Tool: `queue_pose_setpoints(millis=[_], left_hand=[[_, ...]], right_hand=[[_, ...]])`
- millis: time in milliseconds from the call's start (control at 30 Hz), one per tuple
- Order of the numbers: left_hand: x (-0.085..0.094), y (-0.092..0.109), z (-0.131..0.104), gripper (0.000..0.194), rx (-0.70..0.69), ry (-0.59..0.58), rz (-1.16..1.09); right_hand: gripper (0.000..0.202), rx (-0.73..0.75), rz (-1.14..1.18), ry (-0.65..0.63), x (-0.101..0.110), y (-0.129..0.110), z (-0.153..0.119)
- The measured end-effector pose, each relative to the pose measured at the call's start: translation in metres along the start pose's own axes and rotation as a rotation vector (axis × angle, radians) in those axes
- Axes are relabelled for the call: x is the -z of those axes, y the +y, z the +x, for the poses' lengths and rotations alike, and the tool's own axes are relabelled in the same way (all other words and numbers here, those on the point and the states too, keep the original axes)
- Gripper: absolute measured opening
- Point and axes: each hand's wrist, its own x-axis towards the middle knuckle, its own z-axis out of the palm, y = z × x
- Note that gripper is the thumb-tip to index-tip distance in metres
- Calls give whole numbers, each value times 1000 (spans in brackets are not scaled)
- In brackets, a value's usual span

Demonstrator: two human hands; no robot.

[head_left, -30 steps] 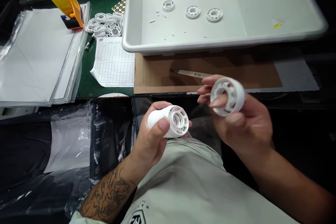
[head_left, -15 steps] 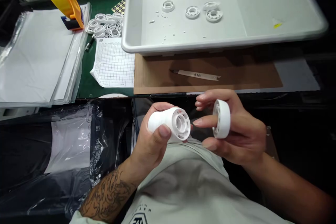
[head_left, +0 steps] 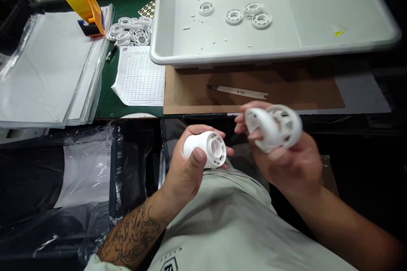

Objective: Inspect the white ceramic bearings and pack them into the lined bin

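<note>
Left hand: thumb and fingers wrapped round the side of a white stack, apparently rings end to end. The side grip presumably keeps it aligned; its open end is bare, facing the right hand.

Right hand: curled around two rings, tilted against each other, apart from the stack. Blur hides the exact finger contacts; holding both probably frees the other hand for the stack.

A16 tool: just beyond the right hand, flat on card, seemingly within easy reach.

Tray: beyond both hands, overhanging the card. Contains four loose rings and white bits; its walls likely contain them.

Form: ahead and left of the left hand.

Heap: rings, beyond the form, perhaps kept apart from the tray's.

Tape dispenser: farther left, standing on sheets, likely weighing them down.
</note>
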Motion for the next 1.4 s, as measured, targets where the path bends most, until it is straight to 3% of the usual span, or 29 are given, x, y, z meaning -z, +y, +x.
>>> queue_pose_setpoints(millis=[67,133,500,700,933,1067,1233,1300,1400], left_hand=[[-1,0,1,59,7,-11,-14],[-1,0,1,59,6,-14,-15],[-4,2,-1,61,-18,21,9],[-4,2,-1,62,-22,12,10],[-1,-2,-2,63,-69,4,89],[0,-3,-3,61,-58,37,156],[-4,0,0,57,-18,57,62],[-5,0,1,55,-14,50,31],[-6,1,2,56,-27,52,22]], right_hand=[[26,-109,177,69,1,2,0],[23,-142,175,44,1,2,0],[21,181,-292,-103,-3,-4,-6],[21,233,-362,-90,-5,-4,-6],[21,297,-461,-208,-5,-4,-4],[15,223,-404,-239,-7,-3,-4],[28,-50,56,82,-6,1,-2],[28,-108,149,77,-5,2,-2],[15,-93,41,-15,-7,0,-3]])
